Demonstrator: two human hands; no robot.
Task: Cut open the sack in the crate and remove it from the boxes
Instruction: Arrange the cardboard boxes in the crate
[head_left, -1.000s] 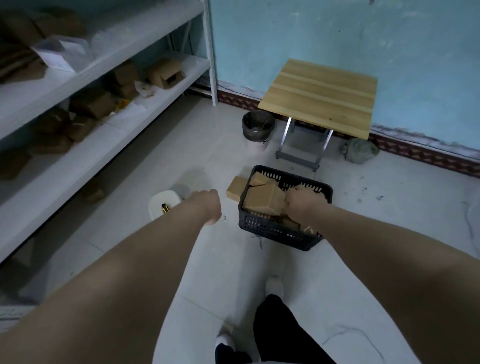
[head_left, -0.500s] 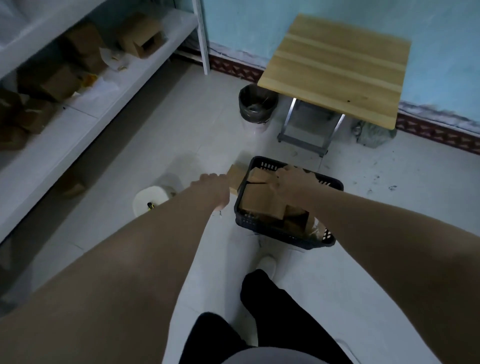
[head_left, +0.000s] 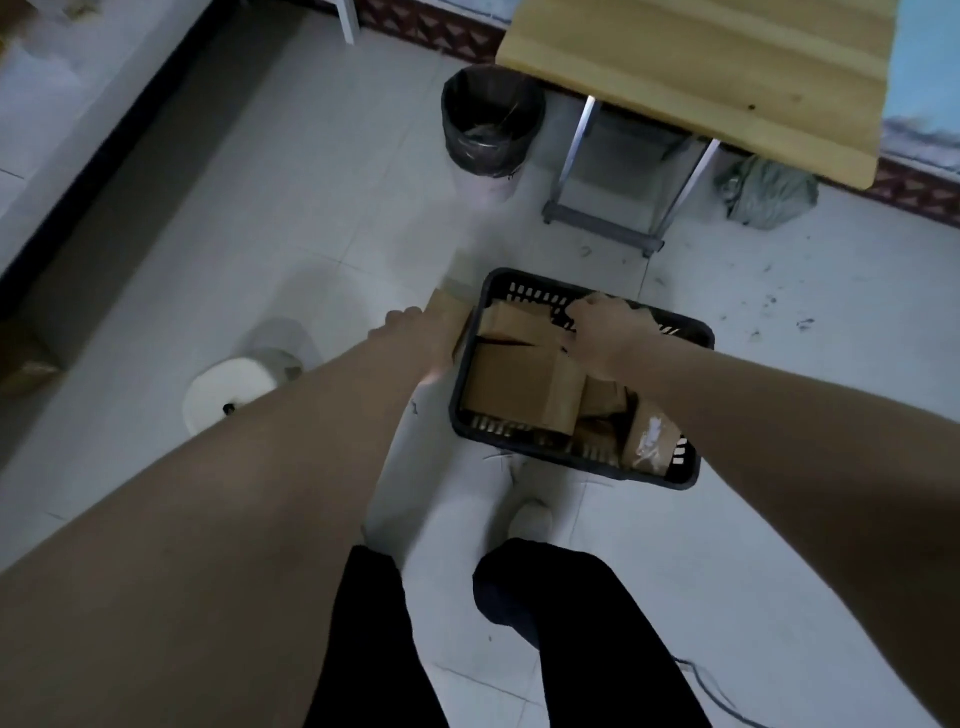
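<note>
A black plastic crate (head_left: 691, 332) stands on the floor in front of my feet, packed with several cardboard boxes (head_left: 519, 389). One box at its near right corner carries white smears (head_left: 652, 441). I cannot make out a sack among them. My right hand (head_left: 602, 332) reaches over the crate's far side, its curled fingers gripping the top edge of a box there. My left hand (head_left: 415, 338) is at the crate's left wall, against a flat cardboard box (head_left: 449, 309) that leans outside it. I see that hand from the back, and its fingers are hidden.
A bin with a black liner (head_left: 488, 122) and a wooden folding table (head_left: 696, 78) stand beyond the crate. A grey-green rag (head_left: 763, 192) lies by the wall, a white roll (head_left: 231, 389) on the floor at left, and a white shelf (head_left: 52, 78) at far left.
The view has tilted down and come closer to the crate. My right hand has slid from the middle boxes to the crate's far side. My left hand has stayed by the left wall.
</note>
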